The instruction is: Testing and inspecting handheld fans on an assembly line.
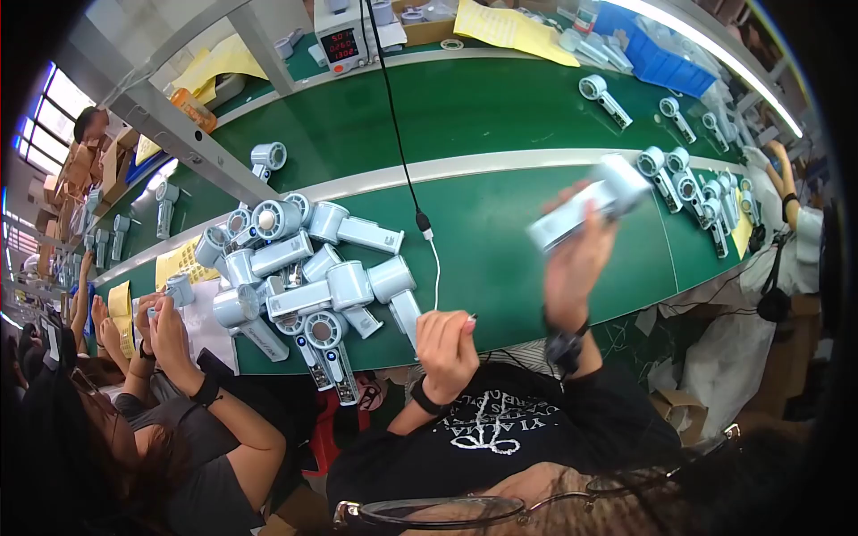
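In my right hand [576, 263] is a light-blue handheld fan [572, 214], raised over the green bench and blurred by motion. Its round head points up and to the right. My left hand [447, 353] is closed near the bench's front edge. A white charging cable [437, 272] runs down into it, and a small dark tip shows by the thumb. Just left of that hand lies a heap of similar fans [349, 284], some with their handles opened so the inner parts show.
More fans stand at the right [688, 188] and on the green conveyor [483, 98] behind the bench. A black cord [393, 116] hangs from above. A display unit [344, 43] and a blue bin [661, 54] are at the back. Co-workers sit at left; another person's arm [786, 183] is at right.
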`<move>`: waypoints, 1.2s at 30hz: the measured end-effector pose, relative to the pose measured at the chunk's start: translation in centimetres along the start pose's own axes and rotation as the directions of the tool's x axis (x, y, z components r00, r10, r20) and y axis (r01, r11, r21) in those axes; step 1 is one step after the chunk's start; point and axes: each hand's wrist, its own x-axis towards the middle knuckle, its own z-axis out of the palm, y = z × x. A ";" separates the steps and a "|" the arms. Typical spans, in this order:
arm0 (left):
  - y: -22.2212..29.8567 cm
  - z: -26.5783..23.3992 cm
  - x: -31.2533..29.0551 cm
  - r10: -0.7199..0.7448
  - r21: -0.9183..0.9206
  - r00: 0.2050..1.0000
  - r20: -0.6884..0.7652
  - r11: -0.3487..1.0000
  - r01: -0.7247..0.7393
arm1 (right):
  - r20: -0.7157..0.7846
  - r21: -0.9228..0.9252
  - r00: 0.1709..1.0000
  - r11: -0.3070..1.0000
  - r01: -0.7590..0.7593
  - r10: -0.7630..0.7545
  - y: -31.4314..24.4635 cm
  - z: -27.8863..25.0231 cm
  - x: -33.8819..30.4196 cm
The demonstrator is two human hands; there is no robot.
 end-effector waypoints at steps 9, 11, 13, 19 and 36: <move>-0.4 -1.8 1.5 -0.134 -0.120 0.991 0.029 0.983 0.137 | 0.433 -0.792 0.876 0.554 0.258 0.211 8.5 -1.4 18.7; -0.4 -1.9 1.5 -0.161 -0.131 0.986 0.044 0.977 0.166 | 0.457 -0.865 0.862 0.334 0.374 0.218 12.6 -1.4 21.6; -0.4 -1.8 1.6 -0.156 -0.132 0.987 0.041 0.978 0.161 | 0.468 -0.876 0.877 0.189 0.444 0.110 16.5 -2.3 23.8; -1.0 -3.0 1.9 -0.211 -0.098 0.977 0.023 0.972 0.212 | 0.530 -0.835 0.842 -0.237 0.497 -0.099 21.4 2.9 21.9; -1.8 -4.8 3.3 -0.329 -0.172 0.944 -0.004 0.931 0.323 | 0.888 -0.449 0.246 0.620 0.643 0.388 33.4 21.9 8.7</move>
